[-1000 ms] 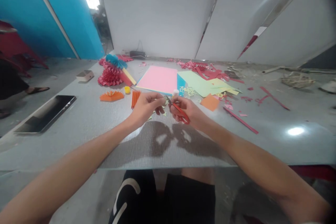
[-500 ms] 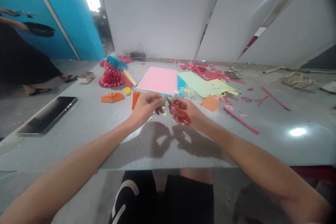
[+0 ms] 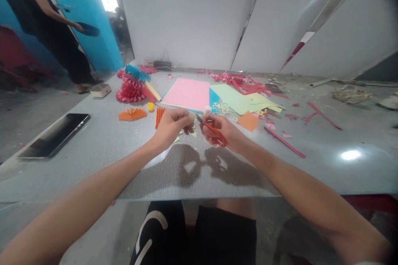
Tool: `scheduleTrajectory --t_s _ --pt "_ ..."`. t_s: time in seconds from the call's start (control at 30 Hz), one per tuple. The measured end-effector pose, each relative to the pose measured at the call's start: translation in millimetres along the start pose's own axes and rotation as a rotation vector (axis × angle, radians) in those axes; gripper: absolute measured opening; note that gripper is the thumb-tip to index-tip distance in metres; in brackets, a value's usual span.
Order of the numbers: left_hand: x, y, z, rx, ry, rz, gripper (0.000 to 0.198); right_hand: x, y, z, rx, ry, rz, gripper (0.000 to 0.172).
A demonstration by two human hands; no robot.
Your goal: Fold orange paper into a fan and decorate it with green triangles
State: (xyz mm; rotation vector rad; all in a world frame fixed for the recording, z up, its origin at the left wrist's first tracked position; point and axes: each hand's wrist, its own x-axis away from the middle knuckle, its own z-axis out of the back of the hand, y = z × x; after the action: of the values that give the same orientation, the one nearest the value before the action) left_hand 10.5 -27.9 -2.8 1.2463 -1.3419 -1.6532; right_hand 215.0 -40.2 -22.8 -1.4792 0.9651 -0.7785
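My left hand [image 3: 172, 128] is pinched around a small pale paper scrap [image 3: 195, 121], which is mostly hidden by my fingers. My right hand [image 3: 218, 129] grips red-handled scissors [image 3: 214, 133], with the blades pointing left at that scrap. Just beyond the scissors stands a white glue stick [image 3: 207, 110]. Tiny pale green paper cuttings [image 3: 190, 134] lie on the grey table [image 3: 102, 145] under my hands. A pink sheet [image 3: 186, 94] and a pale green sheet [image 3: 236, 98] lie ahead of my hands.
Red paper honeycomb decorations [image 3: 130, 91], an orange paper fan [image 3: 132, 114] and orange strips [image 3: 160, 116] lie at the left. Red scraps [image 3: 245, 87] are strewn at the back. A black tablet [image 3: 54, 136] lies at the left edge. A standing person [image 3: 52, 25] holds a dark object.
The standing person has moved right and now shows fully at the upper left. My hands have hardly moved, and the scissors have tilted slightly.
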Motion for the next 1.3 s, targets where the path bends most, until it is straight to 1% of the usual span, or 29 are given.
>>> scheduleTrajectory --t_s 0.17,0.3,0.47,0.63,0.83,1.13,1.3 --pt "0.0 -0.5 1.9 -0.047 -0.017 -0.001 0.023 -0.1 -2.7 2.8 0.010 -0.033 -0.019 0.040" --pt "0.1 -1.4 1.3 -0.031 -0.029 -0.014 0.022 0.0 -3.8 5.7 0.024 -0.047 -0.022 0.040" --pt "0.1 -0.7 -0.9 0.007 0.004 -0.001 0.022 -0.2 -1.6 9.4 0.039 -0.058 -0.014 0.037" --pt "-0.1 0.4 -0.6 -0.005 0.006 0.001 0.022 -0.2 -3.1 10.5 0.050 -0.077 -0.018 0.036" --pt "-2.0 2.3 2.9 -0.034 -0.029 0.027 0.019 0.7 -8.2 9.8 0.064 -0.127 -0.064 0.038" --pt "-2.3 2.8 7.0 -0.053 -0.063 0.029 0.018 2.3 -6.4 10.6 0.058 -0.146 -0.051 0.036" --pt "-2.7 0.8 7.5 -0.058 -0.061 0.033 0.018 2.4 -7.6 9.5 0.048 -0.147 -0.051 0.036"
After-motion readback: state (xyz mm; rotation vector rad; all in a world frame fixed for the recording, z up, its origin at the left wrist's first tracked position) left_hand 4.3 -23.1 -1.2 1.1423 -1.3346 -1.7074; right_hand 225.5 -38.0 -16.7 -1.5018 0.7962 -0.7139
